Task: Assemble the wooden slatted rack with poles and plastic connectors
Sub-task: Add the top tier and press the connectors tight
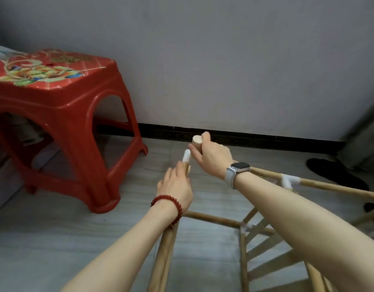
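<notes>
A partly built wooden rack (243,224) of light poles, slats and white plastic connectors stands on the floor below me. My left hand (175,188) grips the top of an upright pole (165,256) that ends in a white plastic connector (186,155). My right hand (211,157), with a watch on the wrist, holds a short wooden pole (197,141), its round end showing just above and to the right of that connector. Another white connector (287,181) joins poles at the right. Slats (264,247) run under my right forearm.
A red plastic stool (61,114) with a flower print stands at the left on the grey tiled floor. A grey wall with a black skirting board (266,140) runs behind. A dark shoe (333,171) lies at the right near a curtain.
</notes>
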The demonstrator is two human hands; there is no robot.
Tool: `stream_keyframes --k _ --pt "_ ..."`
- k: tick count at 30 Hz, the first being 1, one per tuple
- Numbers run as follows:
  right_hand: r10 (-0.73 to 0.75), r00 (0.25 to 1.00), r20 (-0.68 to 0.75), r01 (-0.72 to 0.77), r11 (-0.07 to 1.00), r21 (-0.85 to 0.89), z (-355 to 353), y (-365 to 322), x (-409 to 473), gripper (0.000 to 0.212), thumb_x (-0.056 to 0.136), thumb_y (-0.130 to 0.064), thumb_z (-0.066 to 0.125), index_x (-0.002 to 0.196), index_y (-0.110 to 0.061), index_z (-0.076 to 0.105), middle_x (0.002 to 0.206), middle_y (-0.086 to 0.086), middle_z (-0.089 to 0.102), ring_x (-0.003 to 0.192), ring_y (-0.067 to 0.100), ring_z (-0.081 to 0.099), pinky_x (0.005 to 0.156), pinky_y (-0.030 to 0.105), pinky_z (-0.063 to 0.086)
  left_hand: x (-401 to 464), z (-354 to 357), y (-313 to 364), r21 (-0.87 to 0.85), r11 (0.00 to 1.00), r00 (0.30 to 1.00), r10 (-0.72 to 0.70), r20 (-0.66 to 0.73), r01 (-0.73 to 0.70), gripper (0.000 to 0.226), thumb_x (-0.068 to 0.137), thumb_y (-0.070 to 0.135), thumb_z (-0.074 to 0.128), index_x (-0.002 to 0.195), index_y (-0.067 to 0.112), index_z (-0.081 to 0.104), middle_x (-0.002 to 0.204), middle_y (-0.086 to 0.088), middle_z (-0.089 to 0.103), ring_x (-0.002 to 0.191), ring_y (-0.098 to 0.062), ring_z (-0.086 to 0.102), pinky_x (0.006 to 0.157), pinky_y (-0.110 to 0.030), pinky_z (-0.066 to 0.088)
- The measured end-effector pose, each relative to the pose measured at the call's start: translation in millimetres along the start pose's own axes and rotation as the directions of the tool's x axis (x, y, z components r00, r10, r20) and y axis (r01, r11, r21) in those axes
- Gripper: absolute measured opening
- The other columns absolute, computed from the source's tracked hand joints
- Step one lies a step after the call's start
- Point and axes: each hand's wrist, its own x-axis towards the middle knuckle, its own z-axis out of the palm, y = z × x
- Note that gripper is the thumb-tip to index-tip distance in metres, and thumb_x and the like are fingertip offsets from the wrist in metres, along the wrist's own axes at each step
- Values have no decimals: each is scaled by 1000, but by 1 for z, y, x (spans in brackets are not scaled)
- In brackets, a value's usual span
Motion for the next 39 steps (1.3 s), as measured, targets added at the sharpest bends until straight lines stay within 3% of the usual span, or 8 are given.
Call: stream_keyframes --k 4,9,13,17,21,28,37,39 --pt "126 992 -17 -122 982 146 -35 30 -10 37 96 -50 36 96 -13 34 89 5 59 90 34 59 66 36 33 3 -3 5 347 938 1000 -2 -26 10 61 99 37 26 148 13 1 157 -5 0 144 -27 -5 112 -55 4" --pt "242 953 -184 -241 970 25 -112 98 -31 38 95 -52 37 100 -14 38 104 15 62 97 38 58 71 36 33 20 25 57 487 815 941 334 49 -315 63 97 42 26 149 20 -2 158 -1 -7 144 -24 -11 111 -58 -3" --pt "389 707 -591 -230 916 327 -126 129 -59 43 93 -52 38 103 -10 40 84 8 61 85 40 61 67 36 35 28 64 107 382 824 908 371 194 -419 60 98 43 22 148 27 -5 158 3 -8 143 -21 -15 109 -58 -12" --pt "376 923 -84 -384 914 -131 -57 153 -110 32 96 -50 32 96 -18 30 91 3 66 86 32 64 66 35 40 27 84 110 469 804 930 331 160 -366 59 98 43 23 148 30 -5 158 4 0 144 -22 -9 106 -60 -16" --pt "350 851 -390 -340 935 97 -80 187 -98 33 93 -52 35 92 -20 31 68 -7 52 65 26 58 58 33 36 31 83 118 452 825 937 338 89 -340 52 96 35 29 145 31 14 153 6 20 143 -21 9 106 -64 -10" --pt "310 950 -45 -312 948 -62 -81 208 -112 36 95 -53 33 97 -17 36 93 6 64 85 31 62 66 36 40 31 79 143 397 871 957 264 118 -289 41 97 39 30 136 27 32 143 5 35 140 -19 18 110 -61 -1" --pt "641 557 -529 -570 758 318 -192 334 -164 47 92 -56 35 101 -11 43 97 8 62 94 34 59 76 39 43 17 151 247 327 778 835 431 343 -536 62 97 49 19 149 23 -2 158 4 -2 145 -21 -7 110 -57 -9" --pt "637 572 -517 -648 737 190 -159 343 -191 37 95 -51 35 96 -14 36 88 6 61 85 33 61 68 37 44 14 164 252 393 748 838 405 367 -534 67 96 52 19 148 23 -9 158 3 -7 144 -22 -9 108 -59 -13"
